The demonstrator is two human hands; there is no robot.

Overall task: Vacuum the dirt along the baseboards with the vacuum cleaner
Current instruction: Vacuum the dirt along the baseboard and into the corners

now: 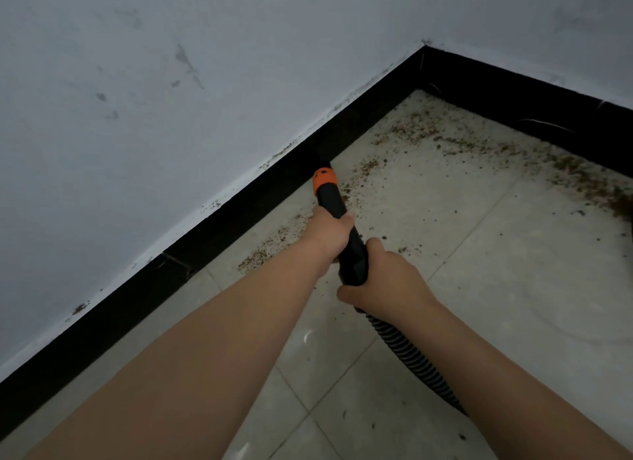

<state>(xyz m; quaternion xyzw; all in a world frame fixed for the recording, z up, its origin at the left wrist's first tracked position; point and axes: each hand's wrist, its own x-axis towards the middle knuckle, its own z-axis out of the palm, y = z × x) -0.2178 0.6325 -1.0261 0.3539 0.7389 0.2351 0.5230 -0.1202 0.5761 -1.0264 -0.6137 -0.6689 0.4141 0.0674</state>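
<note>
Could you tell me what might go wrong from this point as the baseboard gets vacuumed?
The nozzle is dark against the black baseboard, so it may scrape it. Both hands grip the wand aimed at the wall, so the dirt toward the corner could be missed. The hose may drag through crumbs.

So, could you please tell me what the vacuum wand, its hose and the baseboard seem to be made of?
Vacuum wand: likely matte black plastic with an orange collar. Hose: flexible ribbed plastic, judging by its ridges. Baseboard: dark and smooth; possibly tile or painted, unclear.
</note>
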